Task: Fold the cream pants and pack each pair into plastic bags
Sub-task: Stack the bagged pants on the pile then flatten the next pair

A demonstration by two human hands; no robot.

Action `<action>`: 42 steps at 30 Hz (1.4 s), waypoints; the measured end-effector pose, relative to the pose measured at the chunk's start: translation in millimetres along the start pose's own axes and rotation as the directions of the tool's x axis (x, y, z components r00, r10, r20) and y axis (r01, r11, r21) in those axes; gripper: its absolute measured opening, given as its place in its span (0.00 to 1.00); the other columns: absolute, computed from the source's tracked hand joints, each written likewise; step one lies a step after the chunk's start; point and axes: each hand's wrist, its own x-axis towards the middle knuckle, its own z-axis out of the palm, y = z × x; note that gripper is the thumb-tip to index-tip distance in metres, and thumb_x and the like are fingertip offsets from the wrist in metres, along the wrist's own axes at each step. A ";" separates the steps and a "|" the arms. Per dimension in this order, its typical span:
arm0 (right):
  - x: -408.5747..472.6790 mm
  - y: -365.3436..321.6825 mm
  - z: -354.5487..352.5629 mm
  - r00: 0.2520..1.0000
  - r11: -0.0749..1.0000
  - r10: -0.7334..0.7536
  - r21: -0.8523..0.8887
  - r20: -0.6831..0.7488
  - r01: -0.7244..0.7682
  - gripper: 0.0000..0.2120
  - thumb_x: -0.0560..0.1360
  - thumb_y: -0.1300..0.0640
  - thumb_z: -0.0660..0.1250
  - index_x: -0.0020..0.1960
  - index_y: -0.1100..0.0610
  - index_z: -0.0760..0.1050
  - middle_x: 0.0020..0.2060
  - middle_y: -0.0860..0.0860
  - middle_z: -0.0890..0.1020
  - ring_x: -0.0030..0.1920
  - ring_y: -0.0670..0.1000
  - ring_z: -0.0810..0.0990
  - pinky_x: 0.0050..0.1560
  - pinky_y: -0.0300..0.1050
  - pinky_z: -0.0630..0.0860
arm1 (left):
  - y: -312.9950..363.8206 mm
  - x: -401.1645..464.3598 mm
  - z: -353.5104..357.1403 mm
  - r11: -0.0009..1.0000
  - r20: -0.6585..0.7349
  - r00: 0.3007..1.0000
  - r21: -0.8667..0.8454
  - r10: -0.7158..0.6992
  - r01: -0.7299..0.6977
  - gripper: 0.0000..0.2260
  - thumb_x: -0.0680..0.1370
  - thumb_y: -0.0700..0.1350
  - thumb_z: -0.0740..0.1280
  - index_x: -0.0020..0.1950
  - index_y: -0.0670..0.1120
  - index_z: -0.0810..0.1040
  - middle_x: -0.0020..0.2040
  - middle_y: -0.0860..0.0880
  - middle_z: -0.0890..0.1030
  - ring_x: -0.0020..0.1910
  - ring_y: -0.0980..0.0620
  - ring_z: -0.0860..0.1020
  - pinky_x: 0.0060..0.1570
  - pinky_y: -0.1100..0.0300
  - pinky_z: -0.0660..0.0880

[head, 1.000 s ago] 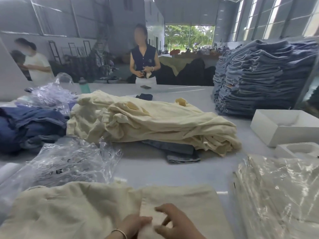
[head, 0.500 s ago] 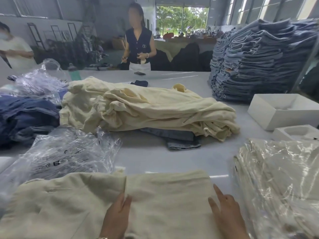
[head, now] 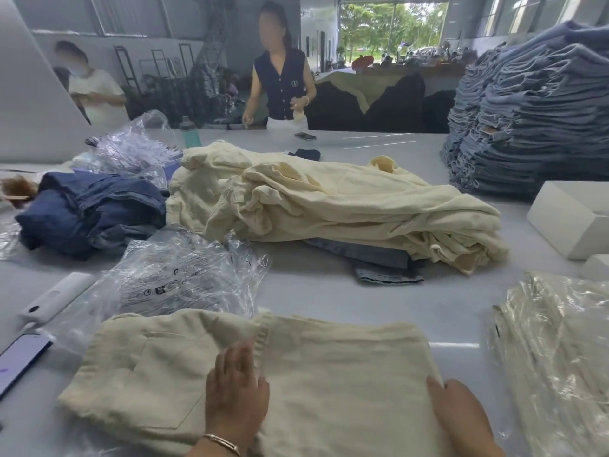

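A folded pair of cream pants [head: 329, 367] lies flat on the table right in front of me. My left hand [head: 235, 394] rests flat on its middle, fingers apart, near the fold line. My right hand [head: 461, 417] presses flat on the pants' right edge. A loose heap of cream pants [head: 329, 199] lies across the table's middle. Empty clear plastic bags [head: 184, 275] lie crumpled to the left of the folded pair. Bagged cream pants [head: 560, 351] are stacked at the right.
Dark blue garments [head: 89, 212] lie at the left, and a tall stack of blue jeans [head: 534, 110] stands at the far right. A white box [head: 573, 219], a phone [head: 19, 361] and a white device [head: 56, 298] sit on the table. Two people stand beyond the far edge.
The view has tilted down and shifted, so more of the folded pants shows. My hands stay spread flat on the pants; one second ago they were together at the middle.
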 end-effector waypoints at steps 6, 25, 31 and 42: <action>15.6 -21.0 -42.0 0.938 0.941 -0.253 0.166 -0.235 0.295 0.14 0.80 0.59 0.59 0.36 0.61 0.67 0.36 0.61 0.77 0.37 0.58 0.72 0.37 0.51 0.61 | 28.4 -26.6 -4.0 0.947 0.049 0.947 -0.074 0.318 -0.314 0.26 0.68 0.56 0.59 0.65 0.50 0.73 0.65 0.47 0.77 0.65 0.50 0.68 0.68 0.54 0.53; -25.1 -25.6 34.1 0.689 0.625 -0.719 -0.349 0.093 0.699 0.30 0.78 0.34 0.35 0.76 0.43 0.50 0.78 0.45 0.42 0.76 0.43 0.38 0.72 0.42 0.41 | -2.8 102.8 18.6 0.950 0.371 0.925 0.251 0.082 -0.185 0.26 0.79 0.54 0.57 0.76 0.55 0.56 0.76 0.53 0.62 0.77 0.53 0.53 0.74 0.45 0.46; -11.5 -8.7 42.6 0.648 0.587 -0.755 -0.342 0.096 0.734 0.28 0.75 0.31 0.36 0.73 0.37 0.49 0.77 0.42 0.39 0.76 0.41 0.38 0.73 0.41 0.36 | -40.2 133.3 12.0 0.913 0.486 0.869 0.304 0.097 -0.271 0.09 0.74 0.53 0.63 0.53 0.52 0.74 0.55 0.49 0.80 0.56 0.47 0.76 0.51 0.56 0.68; 17.8 -69.6 42.2 0.746 0.770 -0.628 -0.312 -0.222 0.556 0.16 0.68 0.47 0.59 0.44 0.54 0.81 0.45 0.57 0.83 0.40 0.61 0.83 0.35 0.56 0.77 | -50.1 156.7 3.2 0.992 0.666 0.737 -0.116 0.110 -0.044 0.25 0.70 0.72 0.61 0.34 0.50 0.68 0.33 0.55 0.71 0.33 0.56 0.68 0.33 0.59 0.61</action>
